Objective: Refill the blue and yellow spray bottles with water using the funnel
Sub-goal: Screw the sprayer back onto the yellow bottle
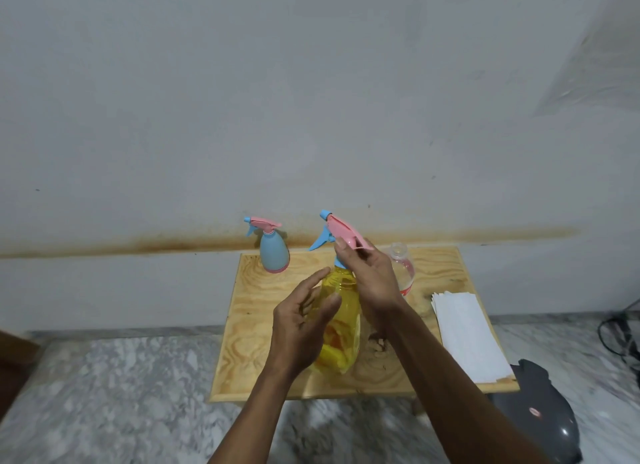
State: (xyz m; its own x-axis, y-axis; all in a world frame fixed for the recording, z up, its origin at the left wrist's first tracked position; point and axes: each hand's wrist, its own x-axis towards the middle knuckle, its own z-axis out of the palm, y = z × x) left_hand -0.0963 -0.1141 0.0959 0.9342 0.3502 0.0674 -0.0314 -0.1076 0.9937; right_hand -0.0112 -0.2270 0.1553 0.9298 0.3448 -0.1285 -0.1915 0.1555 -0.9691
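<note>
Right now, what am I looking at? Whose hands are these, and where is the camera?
There is no machine here. These are a person's two bare hands, and the one picture comes from a camera worn on their head, looking forward and down.

In front stands a small wooden table against a grey wall. A yellow bottle stands in the middle. The right hand grips its pink and blue spray head. The left hand is open, its fingers against the bottle's side.

At the back stands a blue bottle with its own sprayer on. Behind the right hand is a clear bottle with no cap. White paper sheets lie on the right. I cannot see a funnel.
</note>
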